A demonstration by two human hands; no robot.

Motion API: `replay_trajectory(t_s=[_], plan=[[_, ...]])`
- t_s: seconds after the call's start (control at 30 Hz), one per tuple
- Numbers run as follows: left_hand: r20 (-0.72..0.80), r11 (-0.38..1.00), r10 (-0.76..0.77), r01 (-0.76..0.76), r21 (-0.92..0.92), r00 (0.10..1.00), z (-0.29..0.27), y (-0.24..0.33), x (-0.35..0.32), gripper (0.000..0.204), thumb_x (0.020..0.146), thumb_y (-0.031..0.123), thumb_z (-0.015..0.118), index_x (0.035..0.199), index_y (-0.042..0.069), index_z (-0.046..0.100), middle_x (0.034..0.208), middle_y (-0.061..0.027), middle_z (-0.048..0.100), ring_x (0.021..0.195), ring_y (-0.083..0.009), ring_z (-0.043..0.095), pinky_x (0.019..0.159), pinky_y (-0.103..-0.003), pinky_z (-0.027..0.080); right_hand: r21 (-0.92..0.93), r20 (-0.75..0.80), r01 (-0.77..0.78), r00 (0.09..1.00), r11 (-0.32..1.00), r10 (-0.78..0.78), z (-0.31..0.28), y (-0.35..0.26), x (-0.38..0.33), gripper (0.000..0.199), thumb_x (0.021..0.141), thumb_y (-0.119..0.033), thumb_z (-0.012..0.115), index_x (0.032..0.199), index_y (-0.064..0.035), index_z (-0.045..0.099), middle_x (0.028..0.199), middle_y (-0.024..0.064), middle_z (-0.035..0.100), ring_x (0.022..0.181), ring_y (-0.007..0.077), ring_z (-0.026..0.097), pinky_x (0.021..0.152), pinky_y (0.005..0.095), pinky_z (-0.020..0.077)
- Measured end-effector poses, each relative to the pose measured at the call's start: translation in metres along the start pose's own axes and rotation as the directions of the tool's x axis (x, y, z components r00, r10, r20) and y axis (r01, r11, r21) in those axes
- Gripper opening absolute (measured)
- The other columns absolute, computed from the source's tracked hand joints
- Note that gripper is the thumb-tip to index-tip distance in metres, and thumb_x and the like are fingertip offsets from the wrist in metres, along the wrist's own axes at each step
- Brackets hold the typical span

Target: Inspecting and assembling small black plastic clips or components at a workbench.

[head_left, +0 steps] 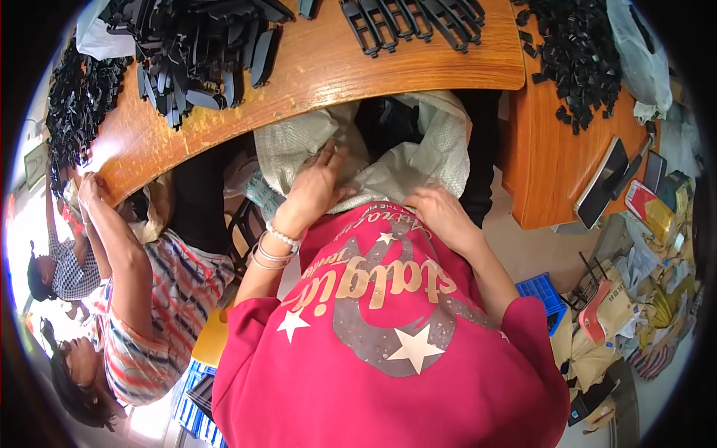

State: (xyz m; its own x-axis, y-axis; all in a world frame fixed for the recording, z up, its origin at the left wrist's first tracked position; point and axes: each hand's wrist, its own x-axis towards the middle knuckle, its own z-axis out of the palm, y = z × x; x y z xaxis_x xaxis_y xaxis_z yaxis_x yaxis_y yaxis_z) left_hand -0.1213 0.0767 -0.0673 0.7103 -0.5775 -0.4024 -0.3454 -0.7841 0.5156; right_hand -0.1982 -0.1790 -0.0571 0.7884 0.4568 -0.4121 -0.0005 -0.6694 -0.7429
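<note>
Left hand [320, 185] rests unclenched, fingers extended, on the white sack [447, 145]; right hand [442, 214] curls at its edge, grip unclear.

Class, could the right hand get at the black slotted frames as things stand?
Probably yes: the right hand is at the white sack, but the frames lie uncovered on the table.

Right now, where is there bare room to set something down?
The desk is bare between the heap of black parts and the row of black frames. The side table is bare between the small black pieces and the dark-screened device. Crowded: the heap, the pieces, and the white sack, with left hand and right hand on it.
</note>
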Motion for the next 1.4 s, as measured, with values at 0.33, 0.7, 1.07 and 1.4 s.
replay_trajectory(t_s=[0.33, 0.7, 1.07, 1.4], plan=[[-0.054, 0.981, -0.121, 0.127, 0.149, 0.991, 0.012, 0.011, -0.027, 0.097, 0.055, 0.03, 0.085, 0.138, 0.004, 0.043, 0.151, -0.0218, 0.029, 0.138, -0.0345, 0.032, 0.114, -0.041, 0.028, -0.284, 0.441, -0.238, 0.827, 0.929, 0.347, 0.01, 0.02, 0.184, 0.035, 0.089, -0.01, 0.046, 0.118, 0.0026, 0.06, 0.129, 0.0267, 0.054, 0.121, 0.0363, 0.054, 0.102, 0.0423, 0.0438], [-0.155, 0.925, -0.283, 0.312, 0.216, 0.947, 0.055, 0.03, -0.04, 0.047, 0.083, 0.015, 0.049, 0.129, 0.011, 0.053, 0.148, -0.0187, 0.036, 0.136, -0.0336, 0.036, 0.112, -0.042, 0.031, 0.025, 0.198, -0.315, 0.932, 0.949, 0.304, 0.077, 0.093, 0.176, 0.051, 0.093, -0.018, 0.05, 0.142, -0.0088, 0.036, 0.148, 0.0146, 0.031, 0.133, 0.0304, 0.029, 0.113, 0.0409, 0.0229], [-0.088, 0.938, -0.307, 0.317, 0.136, 0.947, 0.049, 0.041, -0.031, 0.076, 0.067, 0.037, 0.072, 0.136, 0.013, 0.048, 0.152, -0.0178, 0.03, 0.139, -0.0362, 0.03, 0.114, -0.045, 0.026, 0.349, 0.358, -0.565, 0.818, 0.748, 0.451, 0.092, 0.172, 0.184, 0.043, 0.094, -0.017, 0.052, 0.136, -0.0091, 0.046, 0.138, 0.0095, 0.044, 0.118, 0.0281, 0.046, 0.104, 0.0409, 0.0342], [-0.127, 0.952, -0.296, 0.303, 0.042, 0.947, 0.044, 0.04, -0.04, 0.09, 0.057, 0.032, 0.084, 0.136, 0.01, 0.046, 0.149, -0.0197, 0.031, 0.138, -0.0361, 0.03, 0.114, -0.044, 0.026, 0.518, 0.44, -0.679, 0.733, 0.52, 0.519, 0.088, 0.206, 0.226, 0.037, 0.094, -0.016, 0.054, 0.13, -0.0094, 0.054, 0.129, 0.0049, 0.057, 0.105, 0.0259, 0.062, 0.097, 0.041, 0.0444]])
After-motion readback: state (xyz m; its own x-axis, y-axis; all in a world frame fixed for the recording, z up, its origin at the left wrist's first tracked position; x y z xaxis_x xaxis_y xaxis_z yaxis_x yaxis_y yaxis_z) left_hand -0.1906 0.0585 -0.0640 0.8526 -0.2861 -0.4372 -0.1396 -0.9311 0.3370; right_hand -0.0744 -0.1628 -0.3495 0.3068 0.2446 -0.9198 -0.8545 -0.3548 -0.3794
